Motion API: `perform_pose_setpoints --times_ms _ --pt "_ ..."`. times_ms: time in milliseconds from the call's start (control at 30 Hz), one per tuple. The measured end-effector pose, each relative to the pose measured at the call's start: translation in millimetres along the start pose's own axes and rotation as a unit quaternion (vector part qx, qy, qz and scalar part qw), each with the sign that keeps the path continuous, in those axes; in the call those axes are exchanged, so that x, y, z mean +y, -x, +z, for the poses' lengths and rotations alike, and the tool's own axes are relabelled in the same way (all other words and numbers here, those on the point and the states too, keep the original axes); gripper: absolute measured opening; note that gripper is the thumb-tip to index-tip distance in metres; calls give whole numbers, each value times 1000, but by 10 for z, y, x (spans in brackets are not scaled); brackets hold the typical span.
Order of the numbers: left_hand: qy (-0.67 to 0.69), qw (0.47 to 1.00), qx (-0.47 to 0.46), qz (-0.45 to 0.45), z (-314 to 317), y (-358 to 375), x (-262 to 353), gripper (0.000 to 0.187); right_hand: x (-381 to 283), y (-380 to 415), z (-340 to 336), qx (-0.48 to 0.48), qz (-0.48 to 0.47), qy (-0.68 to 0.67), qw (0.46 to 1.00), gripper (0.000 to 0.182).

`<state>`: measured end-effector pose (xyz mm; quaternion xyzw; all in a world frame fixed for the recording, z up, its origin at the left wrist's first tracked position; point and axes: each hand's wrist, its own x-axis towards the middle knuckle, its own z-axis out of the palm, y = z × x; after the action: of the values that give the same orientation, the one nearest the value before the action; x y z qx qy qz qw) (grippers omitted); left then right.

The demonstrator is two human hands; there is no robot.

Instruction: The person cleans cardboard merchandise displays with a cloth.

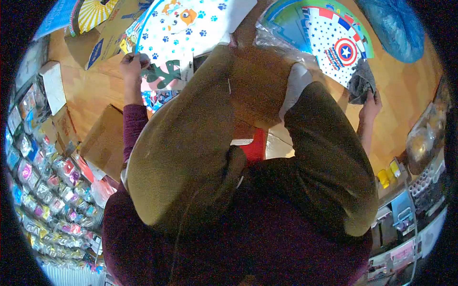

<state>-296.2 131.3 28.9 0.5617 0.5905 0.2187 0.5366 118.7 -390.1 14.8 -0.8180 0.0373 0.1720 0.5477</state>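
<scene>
At the upper left, my left hand (131, 65) has its fingers closed at the edge of a white sheet with blue paw prints and a puppy (202, 33). A pink and green patterned piece (164, 75) lies just under that sheet. On the right, my right hand (371, 106) grips a crumpled grey cloth (361, 82). The cloth touches the lower edge of a white star-patterned fan shape (329, 52) with a round shield print. Blue-green fan-shaped pieces (286, 28) lie behind it.
A cardboard box (105, 143) and a white box (53, 88) stand at the left, near many small packaged items (52, 200). A blue plastic bag (398, 28) lies at the upper right. Yellow rolls (383, 178) and shelving are at the lower right.
</scene>
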Motion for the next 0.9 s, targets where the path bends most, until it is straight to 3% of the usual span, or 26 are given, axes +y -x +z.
perform_pose_setpoints --times_ms 100,133,167,200,233,300,367,400,467,533,600,633,667,700,800,833,900 --pt "-63 998 29 -5 17 87 106 13 -13 7 -16 -11 -10 17 1000 22" --pt "-259 963 75 20 112 206 322 20 12 -10 -26 -8 -11 17 1000 22" --pt "-444 887 119 44 173 262 443 26 54 -12 -38 -12 -15 2 1000 21" --pt "-508 823 148 206 -171 -131 -17 36 86 -17 -54 -16 -19 -14 1000 20" --pt "-504 824 147 210 -101 -125 77 36 87 -22 -49 -12 -22 -14 1000 20" --pt "-449 807 135 361 171 -16 472 31 51 -30 -12 10 -15 -10 1000 19" --pt "-291 906 14 307 669 180 827 24 -27 -60 52 27 -33 4 999 18" --pt "-237 915 -89 313 918 262 954 22 -131 -54 143 49 -55 -20 997 14" --pt "-145 912 -272 272 1444 431 1135 21 -239 -113 252 74 -80 -48 993 11" --pt "-106 883 -407 206 2002 472 1083 24 -277 -224 321 48 -120 35 991 16" --pt "-81 853 -501 124 2461 529 965 29 -399 -241 578 54 -185 221 956 29" --pt "-57 839 -538 58 2624 596 953 31 -201 -364 685 31 -181 255 949 46" --pt "-55 837 -541 60 2772 626 890 31 -381 -254 912 -40 -145 266 952 57" --pt "-60 837 -543 20 2917 628 797 34 -22 -452 983 -117 -242 306 913 65" --pt "-44 838 -543 -19 3097 561 630 37 -187 15 1446 -128 -277 555 774 75" --pt "-23 840 -541 -26 3106 562 605 37 -243 72 1493 -127 -275 554 776 75" --pt "-56 856 -514 12 3107 547 562 37 -331 151 1549 -222 -306 588 715 80"
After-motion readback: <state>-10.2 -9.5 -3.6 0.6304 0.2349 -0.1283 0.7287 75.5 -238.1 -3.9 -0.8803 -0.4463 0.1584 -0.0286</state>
